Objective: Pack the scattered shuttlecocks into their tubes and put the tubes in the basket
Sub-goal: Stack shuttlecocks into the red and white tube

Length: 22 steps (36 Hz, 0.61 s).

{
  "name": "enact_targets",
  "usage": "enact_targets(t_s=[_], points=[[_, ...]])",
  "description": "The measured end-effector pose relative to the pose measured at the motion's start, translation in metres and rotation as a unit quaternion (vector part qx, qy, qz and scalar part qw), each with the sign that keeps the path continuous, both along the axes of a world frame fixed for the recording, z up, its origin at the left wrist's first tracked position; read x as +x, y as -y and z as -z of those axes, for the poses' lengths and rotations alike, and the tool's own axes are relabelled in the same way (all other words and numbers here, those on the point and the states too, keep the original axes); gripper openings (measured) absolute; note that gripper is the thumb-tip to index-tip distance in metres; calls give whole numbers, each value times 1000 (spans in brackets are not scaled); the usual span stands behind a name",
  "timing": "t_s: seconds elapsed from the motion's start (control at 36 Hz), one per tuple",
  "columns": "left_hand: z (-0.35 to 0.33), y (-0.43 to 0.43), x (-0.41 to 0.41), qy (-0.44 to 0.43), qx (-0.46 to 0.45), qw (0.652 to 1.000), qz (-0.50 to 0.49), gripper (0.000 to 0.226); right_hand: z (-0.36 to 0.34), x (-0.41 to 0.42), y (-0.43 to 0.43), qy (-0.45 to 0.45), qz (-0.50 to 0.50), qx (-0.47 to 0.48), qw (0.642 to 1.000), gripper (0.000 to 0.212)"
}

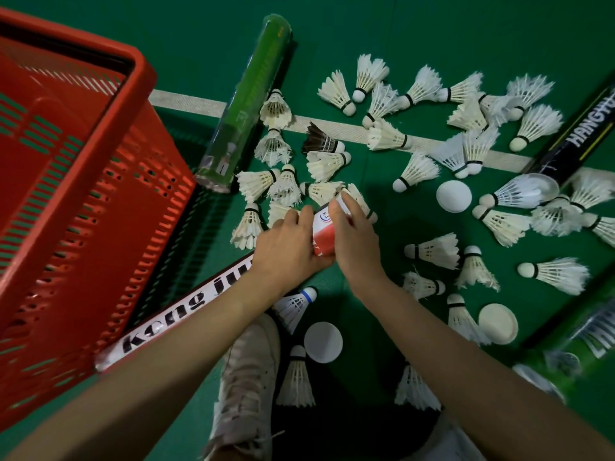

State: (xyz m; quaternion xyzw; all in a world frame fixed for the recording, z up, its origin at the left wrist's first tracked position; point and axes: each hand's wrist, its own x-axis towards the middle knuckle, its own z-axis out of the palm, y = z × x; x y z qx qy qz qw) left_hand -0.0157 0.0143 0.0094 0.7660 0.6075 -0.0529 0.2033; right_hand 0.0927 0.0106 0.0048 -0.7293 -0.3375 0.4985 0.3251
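You are looking down at a matte green court floor (399,34) with a woven white line (186,103) crossing it. Your left hand (286,247) and right hand (356,241) are both gripping the long white-and-red cardboard tube (324,232), fingers curling round its far end; its near end is lying against the red slotted plastic basket (143,71). White feather shuttlecocks (429,251) are lying scattered ahead and rightward among round white caps (453,196). A glossy green tube (246,104) is lying beside the basket, a black tube (572,141) at the right edge. Bare floor is showing beyond.

Left hand (289,247) and right hand (356,241) close together, each in a curled grip.
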Motion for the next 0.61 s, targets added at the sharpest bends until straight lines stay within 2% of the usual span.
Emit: enact_targets(t_s=[0.08,0.19,0.25,0.33,0.42,0.53,0.61], points=[[7,-1,-3,-37,-36,999,13,85,15,0,2,-62,6,-44,997,40],[23,6,-7,-59,-93,994,23,94,26,1,13,-73,-38,-57,995,34],[32,9,-13,-91,-103,990,38,90,30,3,19,-67,-80,-51,993,24],[40,11,-24,-130,-115,984,40,76,37,10,24,-42,-140,-84,986,29],[37,12,-22,-164,-125,978,32,73,43,17,25,1,-186,-96,978,37],[26,14,-10,-205,-79,975,34,72,45,23,26,5,-211,-97,973,39],[22,16,3,-170,-23,983,64,68,44,33,25,25,-212,-72,974,34]])
